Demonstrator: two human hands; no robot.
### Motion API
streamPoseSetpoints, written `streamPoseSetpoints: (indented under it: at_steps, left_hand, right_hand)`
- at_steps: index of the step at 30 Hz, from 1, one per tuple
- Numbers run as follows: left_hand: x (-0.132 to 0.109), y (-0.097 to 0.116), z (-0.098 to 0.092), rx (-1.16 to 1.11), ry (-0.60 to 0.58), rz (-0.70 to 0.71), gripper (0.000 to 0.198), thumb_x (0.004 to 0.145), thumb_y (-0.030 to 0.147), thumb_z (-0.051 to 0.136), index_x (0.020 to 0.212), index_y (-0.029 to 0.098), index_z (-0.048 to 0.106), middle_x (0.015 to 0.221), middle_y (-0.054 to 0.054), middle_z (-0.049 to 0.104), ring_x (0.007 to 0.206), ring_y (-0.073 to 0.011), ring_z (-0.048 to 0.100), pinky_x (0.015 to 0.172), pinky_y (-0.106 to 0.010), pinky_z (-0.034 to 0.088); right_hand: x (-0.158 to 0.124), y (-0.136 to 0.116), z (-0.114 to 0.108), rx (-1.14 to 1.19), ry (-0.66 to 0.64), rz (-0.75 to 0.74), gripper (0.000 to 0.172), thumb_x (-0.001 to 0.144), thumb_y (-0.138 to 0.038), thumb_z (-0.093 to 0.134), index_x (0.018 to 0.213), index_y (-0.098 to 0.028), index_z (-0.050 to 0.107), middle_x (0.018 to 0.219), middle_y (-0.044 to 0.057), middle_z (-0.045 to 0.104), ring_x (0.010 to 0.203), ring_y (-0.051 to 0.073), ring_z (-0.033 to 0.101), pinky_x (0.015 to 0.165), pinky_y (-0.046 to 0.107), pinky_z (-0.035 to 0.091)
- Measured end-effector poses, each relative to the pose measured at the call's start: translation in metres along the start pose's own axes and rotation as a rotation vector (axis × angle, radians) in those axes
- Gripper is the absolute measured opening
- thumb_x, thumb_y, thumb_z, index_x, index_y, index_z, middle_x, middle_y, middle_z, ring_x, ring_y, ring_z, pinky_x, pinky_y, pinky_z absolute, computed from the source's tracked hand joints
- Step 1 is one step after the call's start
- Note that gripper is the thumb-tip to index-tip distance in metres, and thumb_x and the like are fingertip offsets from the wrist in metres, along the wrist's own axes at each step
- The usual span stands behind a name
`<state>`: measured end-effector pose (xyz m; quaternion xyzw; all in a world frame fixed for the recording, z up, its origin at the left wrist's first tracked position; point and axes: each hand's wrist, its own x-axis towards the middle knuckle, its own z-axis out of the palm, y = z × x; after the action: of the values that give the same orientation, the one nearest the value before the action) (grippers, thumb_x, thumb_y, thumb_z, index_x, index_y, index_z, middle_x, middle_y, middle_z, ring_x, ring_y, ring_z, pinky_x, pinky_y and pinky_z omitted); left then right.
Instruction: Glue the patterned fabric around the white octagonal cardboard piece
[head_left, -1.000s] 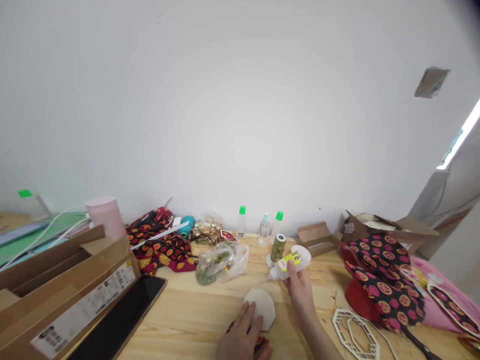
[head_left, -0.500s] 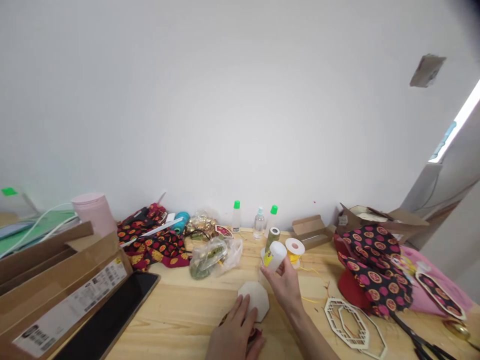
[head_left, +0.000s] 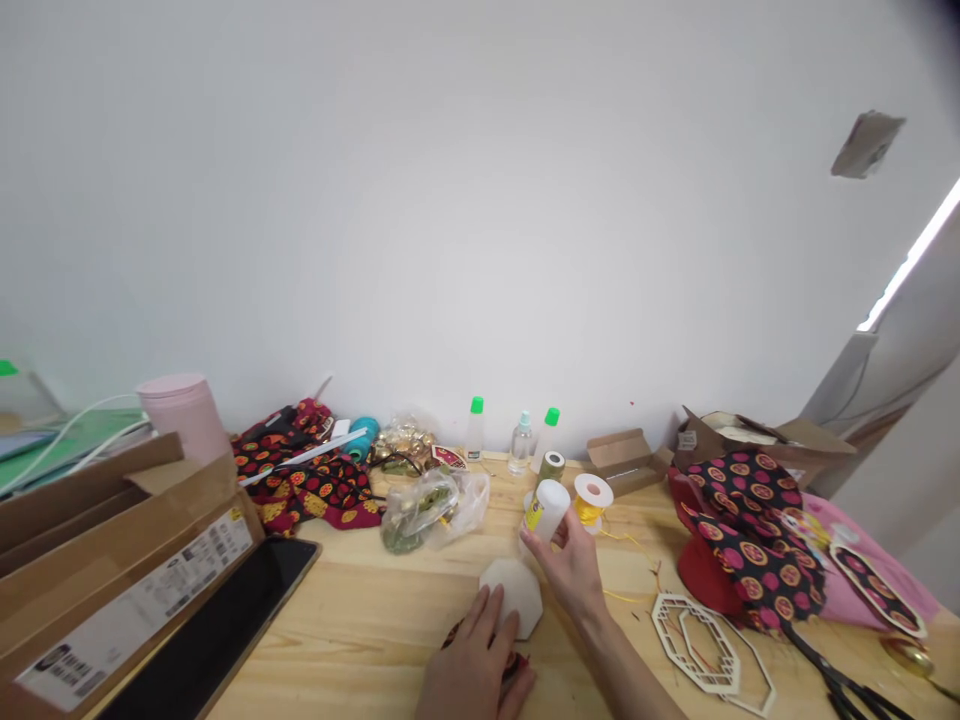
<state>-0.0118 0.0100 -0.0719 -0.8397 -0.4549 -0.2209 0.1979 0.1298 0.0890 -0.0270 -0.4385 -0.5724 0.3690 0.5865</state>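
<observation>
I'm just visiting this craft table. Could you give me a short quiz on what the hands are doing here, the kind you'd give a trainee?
1. True or false: the right hand grips a white plastic bottle with a yellow label.
2. What is under the fingers of the left hand? A: black scissors. B: a pale octagonal piece. C: a clear plastic bag.
3. Fill in the colour: the spool just right of the bottle holds ___ thread.

Key: 1 true; 2 B; 3 yellow.
</observation>
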Motion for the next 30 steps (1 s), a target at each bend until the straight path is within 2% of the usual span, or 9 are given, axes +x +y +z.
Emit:
streamPoseSetpoints:
  at_steps: [10,14,19,30]
  left_hand:
    - [-0.0003,0.0041,-0.0060,-0.058,-0.080,-0.056,0.036,0.077,0.041,0.050,0.105,0.019,0.056,0.114,-0.009,0.059,0.102,-0.0238,0.056,0.072,-0.030,0.054]
    - [-0.0012,0.0037,-0.0061,-0.075,-0.094,-0.066,0.036,0.076,0.040,0.051,0.104,0.019,0.056,0.114,-0.010,0.059,0.102,-0.0239,0.056,0.072,-0.031,0.054]
    - [0.0004,0.0025,-0.0053,-0.072,-0.100,-0.059,0.036,0.077,0.040,0.050,0.105,0.020,0.056,0.115,-0.009,0.058,0.103,-0.0238,0.055,0.073,-0.030,0.054]
    - [0.0016,0.0019,-0.0073,-0.063,-0.136,-0.044,0.037,0.077,0.042,0.048,0.104,0.019,0.058,0.115,-0.010,0.058,0.102,-0.0241,0.055,0.072,-0.030,0.054]
  right_hand:
    - [0.0000,0.0017,-0.0017,-0.122,-0.033,-0.055,0.029,0.066,-0.029,0.064,0.090,-0.017,0.053,0.080,0.003,0.064,0.072,0.020,0.061,0.064,0.029,0.050]
    - [-0.0011,0.0022,-0.0041,-0.178,-0.051,-0.078,0.027,0.066,-0.029,0.064,0.087,-0.018,0.053,0.079,0.004,0.064,0.072,0.020,0.062,0.065,0.031,0.051]
    - [-0.0010,0.0019,-0.0035,-0.134,-0.029,-0.072,0.027,0.067,-0.028,0.062,0.090,-0.018,0.051,0.086,0.005,0.065,0.079,0.020,0.062,0.071,0.032,0.051]
    - [0.0009,0.0014,-0.0038,-0.098,-0.037,-0.033,0.032,0.066,-0.030,0.064,0.093,-0.017,0.052,0.085,0.006,0.066,0.078,0.022,0.063,0.069,0.033,0.052]
